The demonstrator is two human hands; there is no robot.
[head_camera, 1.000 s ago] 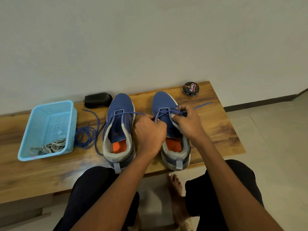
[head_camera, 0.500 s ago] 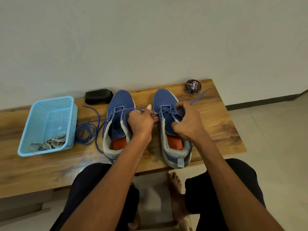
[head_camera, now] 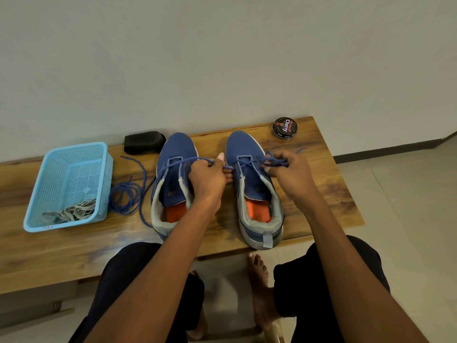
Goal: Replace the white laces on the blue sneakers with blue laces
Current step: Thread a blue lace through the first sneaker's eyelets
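The word "Cherry" is printed in white on the lid of a round black tin [head_camera: 285, 128], and "BLACK" can be made out in small letters on its rim; the tin is set at the far right corner of the bench [head_camera: 61, 253], beyond and to the right of the right sneaker [head_camera: 254, 184]. A small logo is seen on the tongue of the left sneaker [head_camera: 173, 186] but cannot be read, and a faint scribble on the near rim of the light blue basket [head_camera: 69, 184] is likewise illegible. The right sneaker is taken as the landmark: the left sneaker is stood just to its left, both with toes toward the wall and orange insoles showing. The left hand [head_camera: 206, 179] is held between the two sneakers, just left of the right sneaker, closed in a fist on a blue lace [head_camera: 197, 159] with the thumb raised; the lace is drawn taut from the top eyelets of the left sneaker through the fist toward the right sneaker. The right hand [head_camera: 291, 174] is placed over the right side of the right sneaker's upper, fingers curled and pinched on a bunched blue lace end [head_camera: 275, 162], with a loose tip sticking out toward the tin. More blue lace [head_camera: 126, 196] is left coiled on the bench further left, beyond the left sneaker, next to the basket. The white laces [head_camera: 71, 211] are heaped in the basket's near corner. A black block-shaped object [head_camera: 144, 142] is laid far left of the right sneaker's toe, by the wall.
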